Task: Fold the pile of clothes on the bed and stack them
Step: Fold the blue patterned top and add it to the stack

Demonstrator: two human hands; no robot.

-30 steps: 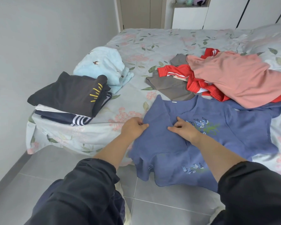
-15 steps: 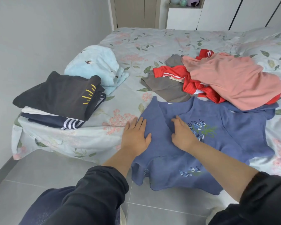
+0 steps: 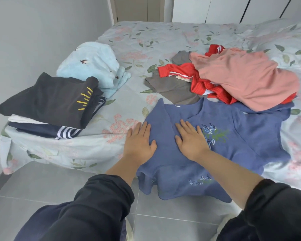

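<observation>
— Low in the middle of the frame, what are the two hands doing?

— Both lie flat on the blue shirt. It is spread at the near edge of the bed, and its bottom hangs over the side toward the floor. The left hand sits across the shirt's left edge, partly on the sheet. The right hand sits just beside the stitched leaves. Each grip is spread wide and pinches nothing.

— So what is the step?

— I think it is pressing down the left side, which is folded in, to make the fold flat.

— How do you do that well?

— Slide the palms away from the fold so the bumps move out. Press softly, or the shirt may slip off the bed. Next I would fold the right side in to match. The pink top at the right of the frame lies on that far corner, so lift it off first.

— Where does the shirt go after?

— I guess on the folded stack at the left of the frame, on the black top.
</observation>
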